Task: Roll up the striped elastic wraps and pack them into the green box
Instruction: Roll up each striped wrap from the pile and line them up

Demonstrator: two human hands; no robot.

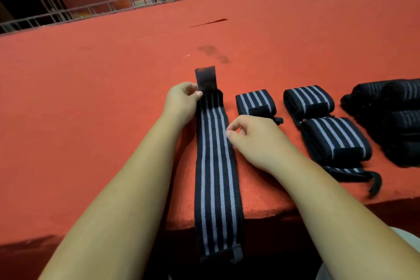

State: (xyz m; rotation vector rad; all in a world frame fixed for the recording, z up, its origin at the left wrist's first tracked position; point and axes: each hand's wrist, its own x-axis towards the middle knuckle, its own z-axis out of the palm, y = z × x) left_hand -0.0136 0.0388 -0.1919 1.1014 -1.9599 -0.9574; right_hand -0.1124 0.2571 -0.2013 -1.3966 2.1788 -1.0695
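A long black wrap with grey stripes (216,166) lies flat on the red table (91,98), its near end hanging over the front edge and its plain black tab at the far end. My left hand (181,102) pinches the wrap's left edge just below that tab. My right hand (254,141) pinches the right edge lower down. Three rolled striped wraps (255,102) (309,100) (336,138) sit to the right. No green box is in view.
A dark heap of more wraps (391,118) lies at the far right. A loose strap end (354,174) trails near the front edge. A metal railing (159,0) and red banner stand behind the table.
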